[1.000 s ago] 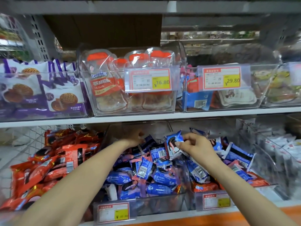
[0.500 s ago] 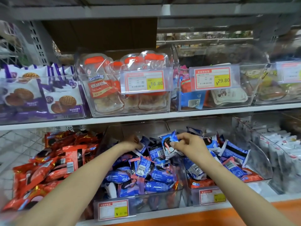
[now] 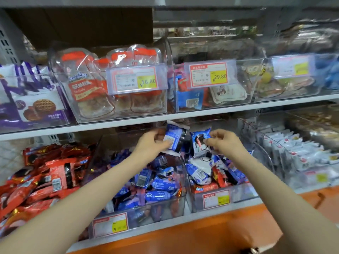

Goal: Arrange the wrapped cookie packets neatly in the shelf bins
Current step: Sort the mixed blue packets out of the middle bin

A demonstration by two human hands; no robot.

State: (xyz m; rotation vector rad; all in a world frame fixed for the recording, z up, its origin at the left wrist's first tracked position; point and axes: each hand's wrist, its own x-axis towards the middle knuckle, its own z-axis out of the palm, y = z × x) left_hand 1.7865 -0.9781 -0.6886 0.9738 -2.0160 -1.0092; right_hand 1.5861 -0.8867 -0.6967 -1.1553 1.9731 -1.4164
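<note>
Both arms reach into the lower shelf. My left hand grips a blue wrapped cookie packet, lifted above the middle clear bin, which holds several blue packets in a loose heap. My right hand pinches a second blue-and-white cookie packet over the neighbouring clear bin, where blue and red packets lie mixed. The two held packets hang side by side, just under the upper shelf board.
Red wrapped packets pile up at the lower left. White packets fill a bin at the lower right. Upper-shelf bins hold purple cookie bags, orange-topped packs and mixed snacks. The orange shelf front runs below.
My left hand has come up out of the middle bin holding a blue packet. My right hand has risen a little with its packet. The camera has moved closer and to the left.
</note>
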